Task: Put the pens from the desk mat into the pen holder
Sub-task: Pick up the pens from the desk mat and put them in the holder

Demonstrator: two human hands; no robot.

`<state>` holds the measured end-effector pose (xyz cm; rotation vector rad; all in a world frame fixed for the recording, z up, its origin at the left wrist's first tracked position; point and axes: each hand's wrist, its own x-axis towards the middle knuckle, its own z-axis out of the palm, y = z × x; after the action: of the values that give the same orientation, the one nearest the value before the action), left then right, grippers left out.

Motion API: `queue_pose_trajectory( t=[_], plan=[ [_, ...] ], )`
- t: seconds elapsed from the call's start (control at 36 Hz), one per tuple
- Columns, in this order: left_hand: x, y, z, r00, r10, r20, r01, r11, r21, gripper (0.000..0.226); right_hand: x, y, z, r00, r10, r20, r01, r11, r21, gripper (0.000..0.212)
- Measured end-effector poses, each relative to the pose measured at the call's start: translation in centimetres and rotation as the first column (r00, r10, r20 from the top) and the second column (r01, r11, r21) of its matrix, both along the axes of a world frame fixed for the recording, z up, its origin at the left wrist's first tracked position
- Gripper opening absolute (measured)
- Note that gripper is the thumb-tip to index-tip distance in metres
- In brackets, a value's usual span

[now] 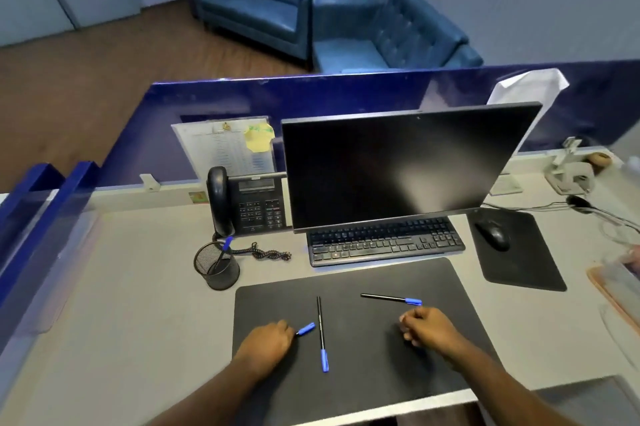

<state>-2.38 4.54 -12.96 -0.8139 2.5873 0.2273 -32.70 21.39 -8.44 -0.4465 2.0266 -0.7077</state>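
Note:
A black desk mat point(433, 280) lies at the desk's front edge. On it my left hand point(265, 344) is closed around a black pen whose blue cap point(306, 329) sticks out to the right. A second blue-capped pen point(321, 332) lies upright-on-the-page just right of that hand. A third pen point(389, 298) lies across the mat, its cap right above my right hand point(427, 327). That hand rests curled on the mat and holds nothing. A black mesh pen holder point(217, 266) stands off the mat's far left corner, with one blue-capped pen point(227, 243) inside.
A desk phone point(249, 203) with a coiled cord point(270, 254) sits behind the holder. The keyboard point(384, 242) and dark monitor point(398, 165) stand beyond the mat. At the right are a mouse point(491, 235) on its pad and a blue partition point(346, 93) behind.

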Motion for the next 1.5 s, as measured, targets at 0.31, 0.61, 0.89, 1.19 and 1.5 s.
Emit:
queue_pose_trajectory(
  t=[0.31, 0.61, 0.89, 1.19, 1.5],
  plan=[
    [2.3, -11.7, 12.1, 0.358, 0.722, -0.592, -0.649, 0.648, 0.397, 0.018, 1.6, -6.0, 2.0, 0.981, 0.184, -0.058, -0.187, 0.981, -0.049, 0.014],
    [6.0, -18.0, 9.5, 0.197, 0.847, -0.493, -0.751, 0.454, 0.479, 0.008, 3.3, -6.9, 1.6, 0.976, 0.215, -0.047, -0.217, 0.975, -0.042, 0.015],
    [8.3, -13.3, 7.0, 0.352, 0.850, -0.392, -0.793, 0.493, 0.357, 0.013, 7.1, -7.5, -2.2, 0.843, 0.508, -0.176, -0.486, 0.860, 0.155, 0.033],
    [14.8, -3.9, 2.4, 0.555, 0.781, -0.287, -0.739, 0.621, 0.261, 0.033, 14.0, -9.0, -3.9, 0.596, 0.775, -0.208, -0.651, 0.619, 0.440, 0.038],
    [16.5, -6.9, 4.8, 0.566, 0.784, -0.257, -0.730, 0.621, 0.287, 0.028, 17.7, -20.6, 3.9, 0.890, 0.441, 0.121, -0.409, 0.886, -0.219, 0.013]
  ],
)
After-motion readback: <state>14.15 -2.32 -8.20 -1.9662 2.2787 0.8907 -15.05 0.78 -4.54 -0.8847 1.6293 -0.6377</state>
